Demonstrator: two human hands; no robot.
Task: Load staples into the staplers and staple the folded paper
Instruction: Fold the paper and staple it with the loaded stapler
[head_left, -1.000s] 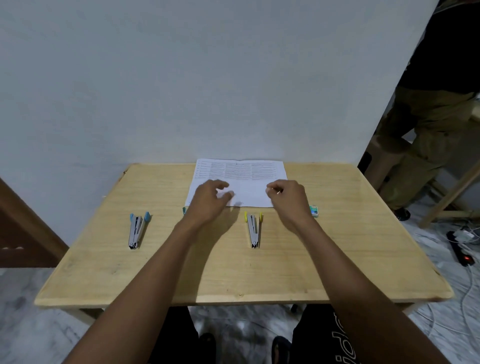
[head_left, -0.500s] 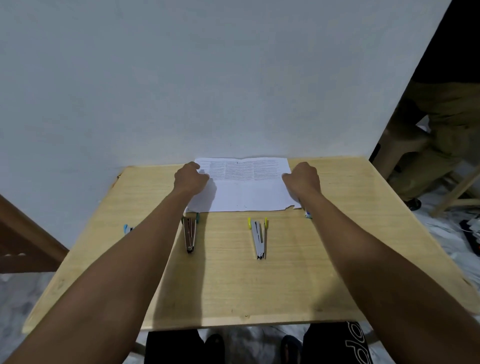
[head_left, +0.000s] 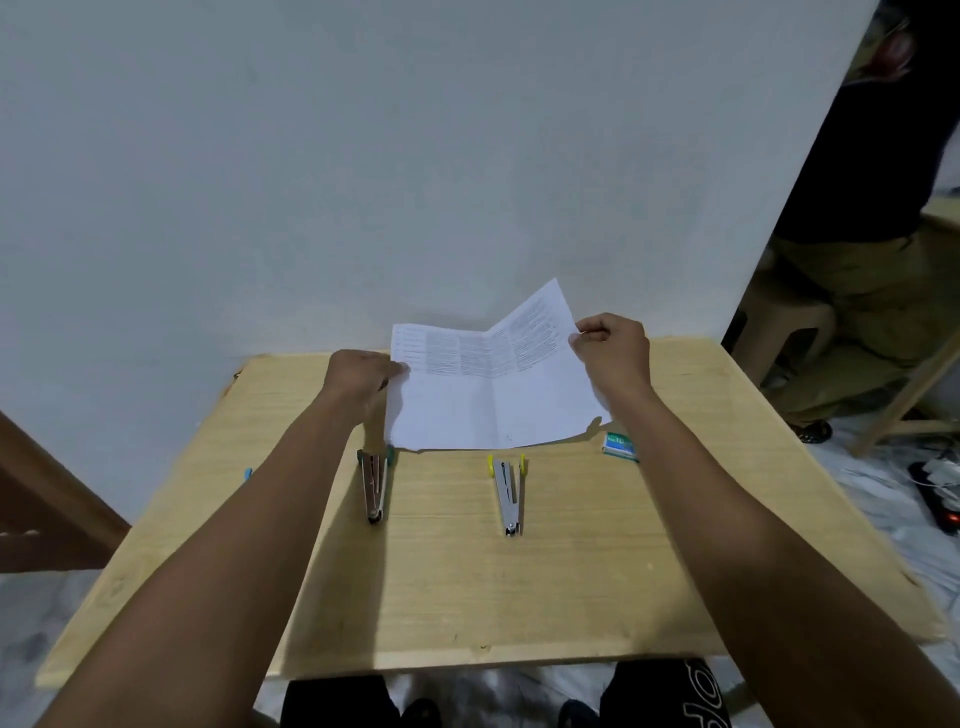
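Note:
A white printed paper (head_left: 483, 395) lies at the back of the wooden table (head_left: 467, 587), its right half lifted and bent along a middle crease. My right hand (head_left: 613, 353) pinches the raised right edge. My left hand (head_left: 361, 379) holds the left edge down on the table. Two staplers lie open in front of the paper: a green-tipped one (head_left: 375, 486) under my left forearm and a yellow-tipped one (head_left: 509, 493) in the middle. A blue tip of a third stapler (head_left: 248, 474) peeks out beside my left arm. A small green staple box (head_left: 619, 446) sits right of the paper.
A pale wall (head_left: 415, 156) rises just behind the table. Another person's legs (head_left: 872, 312) and a stool stand at the right. A power strip with cables (head_left: 940, 499) lies on the floor at the far right.
My hands moved from the paper's middle out to its side edges. My right hand has now lifted the right half up and inward; the left side stays flat.

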